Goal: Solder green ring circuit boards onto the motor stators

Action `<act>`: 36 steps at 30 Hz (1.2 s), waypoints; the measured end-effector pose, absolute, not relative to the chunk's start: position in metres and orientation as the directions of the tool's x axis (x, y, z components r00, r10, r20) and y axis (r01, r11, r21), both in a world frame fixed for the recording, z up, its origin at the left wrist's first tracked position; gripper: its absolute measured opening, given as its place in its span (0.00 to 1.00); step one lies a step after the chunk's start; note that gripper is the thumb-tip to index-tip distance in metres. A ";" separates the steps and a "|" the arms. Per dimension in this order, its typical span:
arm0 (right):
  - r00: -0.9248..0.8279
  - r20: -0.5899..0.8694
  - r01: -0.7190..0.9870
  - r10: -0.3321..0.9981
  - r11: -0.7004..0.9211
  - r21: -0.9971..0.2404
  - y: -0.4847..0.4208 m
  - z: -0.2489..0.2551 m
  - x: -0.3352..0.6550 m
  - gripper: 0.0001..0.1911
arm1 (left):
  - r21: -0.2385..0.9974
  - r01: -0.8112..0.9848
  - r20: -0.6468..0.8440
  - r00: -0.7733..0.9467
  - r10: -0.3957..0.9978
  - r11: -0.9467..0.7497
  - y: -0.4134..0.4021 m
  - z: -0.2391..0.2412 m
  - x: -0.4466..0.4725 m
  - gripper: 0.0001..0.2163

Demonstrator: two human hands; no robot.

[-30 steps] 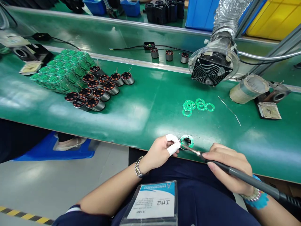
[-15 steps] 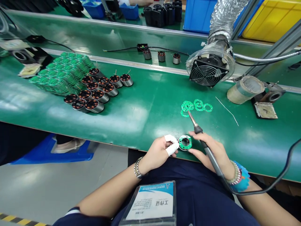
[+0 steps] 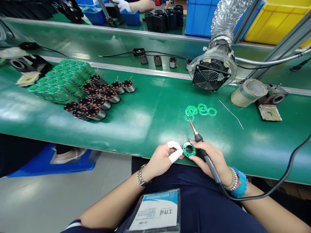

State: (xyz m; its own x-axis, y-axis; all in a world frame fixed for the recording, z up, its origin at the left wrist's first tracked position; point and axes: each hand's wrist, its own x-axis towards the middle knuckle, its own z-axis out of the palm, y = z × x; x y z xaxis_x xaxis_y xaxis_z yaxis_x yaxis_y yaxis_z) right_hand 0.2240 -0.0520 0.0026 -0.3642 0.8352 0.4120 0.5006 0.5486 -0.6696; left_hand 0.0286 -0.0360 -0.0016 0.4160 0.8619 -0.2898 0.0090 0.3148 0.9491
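Note:
A green ring-shaped circuit board [image 3: 185, 153] faces up at the front edge of the bench, apparently seated on a motor stator that is mostly hidden beneath it. My left hand [image 3: 162, 159], with white finger cots on thumb and index finger, pinches its left side. At its right side, the thumb and index finger of my right hand [image 3: 213, 157] touch the rim. That same hand holds a soldering iron [image 3: 208, 159], its tip pointing up and away, near several loose ring boards [image 3: 191, 111]. The tip appears above the lowest of them; contact cannot be made out.
Several copper-wound stators [image 3: 99, 103] stand left beside stacked green boards [image 3: 60, 81]. A fume fan [image 3: 211, 77] hangs at the back right. Solder wire [image 3: 231, 113], a round container [image 3: 249, 93] and an iron stand [image 3: 270, 111] lie right. Across the bench a co-worker's gloved hand [image 3: 122, 5] shows.
The ring board has tilted and moved slightly in my fingers. My right hand has closed in on its rim. A co-worker's gloved hand has come into view at the top.

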 end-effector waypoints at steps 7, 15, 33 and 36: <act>-0.354 0.408 0.528 0.842 0.540 -0.656 -0.042 0.000 0.223 0.18 | 0.955 0.048 -0.286 0.410 0.866 0.293 -0.025 0.001 0.028 0.07; -0.369 0.406 0.511 0.836 0.547 -0.663 -0.042 -0.001 0.226 0.17 | 0.970 0.150 -0.238 0.453 0.859 0.190 -0.026 0.000 0.026 0.07; -0.360 0.390 0.468 0.848 0.525 -0.710 -0.042 -0.002 0.225 0.17 | 0.344 0.634 0.253 0.648 0.718 -0.693 -0.030 0.004 0.018 0.09; -0.361 0.391 0.467 0.846 0.527 -0.710 -0.042 -0.003 0.225 0.17 | 0.744 0.586 -0.055 0.532 0.845 -0.320 -0.027 0.009 0.030 0.10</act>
